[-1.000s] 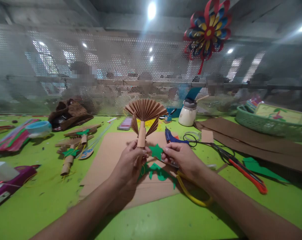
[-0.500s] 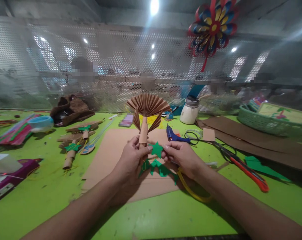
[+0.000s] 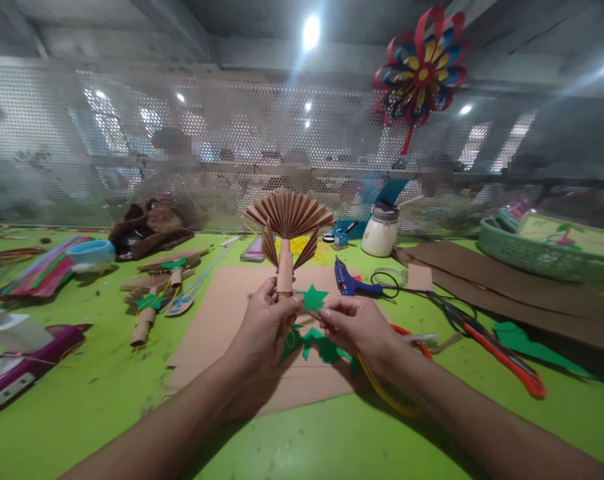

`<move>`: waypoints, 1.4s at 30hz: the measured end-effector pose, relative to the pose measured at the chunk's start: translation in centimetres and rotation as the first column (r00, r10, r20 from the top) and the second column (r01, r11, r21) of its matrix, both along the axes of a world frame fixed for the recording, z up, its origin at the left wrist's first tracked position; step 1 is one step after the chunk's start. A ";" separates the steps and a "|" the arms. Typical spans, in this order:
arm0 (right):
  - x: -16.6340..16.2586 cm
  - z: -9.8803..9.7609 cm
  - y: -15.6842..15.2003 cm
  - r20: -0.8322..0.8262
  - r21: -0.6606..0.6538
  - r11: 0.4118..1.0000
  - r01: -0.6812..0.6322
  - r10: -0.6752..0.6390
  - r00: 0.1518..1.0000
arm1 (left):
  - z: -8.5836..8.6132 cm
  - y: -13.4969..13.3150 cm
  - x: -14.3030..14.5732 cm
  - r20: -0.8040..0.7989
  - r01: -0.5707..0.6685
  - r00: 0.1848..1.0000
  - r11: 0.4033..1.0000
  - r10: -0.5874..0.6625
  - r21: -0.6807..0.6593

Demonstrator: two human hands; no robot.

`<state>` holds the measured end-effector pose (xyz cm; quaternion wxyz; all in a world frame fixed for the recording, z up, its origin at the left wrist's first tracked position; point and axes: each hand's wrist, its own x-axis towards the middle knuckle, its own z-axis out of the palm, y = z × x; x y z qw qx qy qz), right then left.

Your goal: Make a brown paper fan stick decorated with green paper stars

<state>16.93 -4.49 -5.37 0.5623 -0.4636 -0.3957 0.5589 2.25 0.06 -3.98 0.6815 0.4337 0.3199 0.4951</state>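
Observation:
My left hand (image 3: 262, 327) is closed round the tube trunk of a brown paper tree (image 3: 287, 227), holding it upright; a pleated fan tops it and two small fans flank the trunk. My right hand (image 3: 355, 327) pinches a green star cut-out (image 3: 313, 298) right beside the trunk. More green star cut-outs (image 3: 319, 345) lie below my hands on a brown cardboard sheet (image 3: 222, 313). Yellow-handled scissors (image 3: 382, 387) lie under my right wrist.
On the green table (image 3: 97, 393) lie a blue glue gun (image 3: 349, 283), orange-handled scissors (image 3: 507, 363), finished paper trees (image 3: 155, 293), brown paper sheets (image 3: 507, 293), a white jar (image 3: 379, 230), a green basket (image 3: 542, 257), a blue bowl (image 3: 92, 255) and a purple box (image 3: 22, 367). A perforated screen (image 3: 182, 147) backs the table, with people behind it.
My hands and the paper tree stay nearly in place. My right hand has brought the green star slightly closer to the trunk. The view shifted a little.

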 end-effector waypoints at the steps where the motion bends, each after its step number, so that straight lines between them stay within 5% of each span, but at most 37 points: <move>1: 0.1 -0.1 0.1 -0.003 -0.007 1.000 -0.001 0.001 1.000 | 0.0 0.0 0.0 0.008 -0.004 1.000 1.000 0.004 -0.014; 8: 0.5 -0.1 0.2 0.001 0.010 1.000 0.004 -0.004 1.000 | -0.6 0.8 -0.1 0.103 0.014 0.995 0.997 -0.006 -0.071; 13: 0.8 0.5 0.1 0.220 0.169 0.986 -0.004 -0.033 0.975 | -0.8 1.0 0.1 0.059 0.023 0.998 0.996 -0.018 -0.085; 18: 1.4 0.7 0.0 0.399 0.161 0.983 -0.089 0.018 0.917 | -0.5 0.5 0.0 0.001 0.030 1.000 0.999 -0.030 -0.022; 25: 2.2 1.7 -0.2 0.564 0.117 0.969 -0.217 0.115 0.818 | 0.0 -0.5 0.0 -0.023 0.243 0.970 0.966 -0.242 0.084; 30: 2.4 1.4 0.1 0.509 0.144 0.979 -0.144 0.052 0.859 | -0.5 -0.1 0.0 -0.009 0.252 0.967 0.958 -0.253 0.139; 42: 1.3 1.1 0.0 0.246 0.130 0.991 0.029 -0.061 0.967 | 0.1 -0.2 -0.1 -0.046 0.126 0.991 0.991 -0.124 0.035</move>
